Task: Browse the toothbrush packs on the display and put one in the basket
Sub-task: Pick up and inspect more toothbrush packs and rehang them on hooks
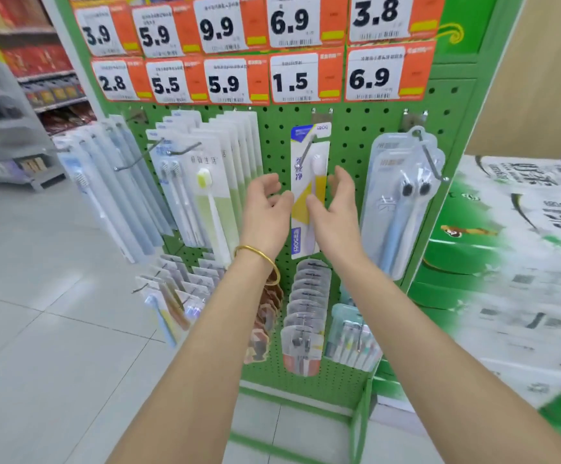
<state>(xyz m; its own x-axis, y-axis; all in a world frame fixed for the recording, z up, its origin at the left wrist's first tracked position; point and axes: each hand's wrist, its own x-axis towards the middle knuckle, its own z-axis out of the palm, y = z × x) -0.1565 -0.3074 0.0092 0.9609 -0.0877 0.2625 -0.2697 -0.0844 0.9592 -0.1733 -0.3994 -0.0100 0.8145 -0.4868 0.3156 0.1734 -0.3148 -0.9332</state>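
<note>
At a green pegboard (349, 135), left hand (265, 211) and right hand (337, 212) flank a yellow toothbrush pack (301, 209), fingers (342, 178) loosely spread.

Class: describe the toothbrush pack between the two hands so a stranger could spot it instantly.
On the green pegboard, under the 1.5 price tag, hangs a slim pack. Only its card shows a blue top and yellow triangle.

- The white, yellow and blue toothbrush pack (301, 226) hung upright on its hook (306, 146), straight ahead of you.
- You had the green-card pack (210, 199) hanging to its left, the clear twin-brush pack (403, 209) to its right.
</note>
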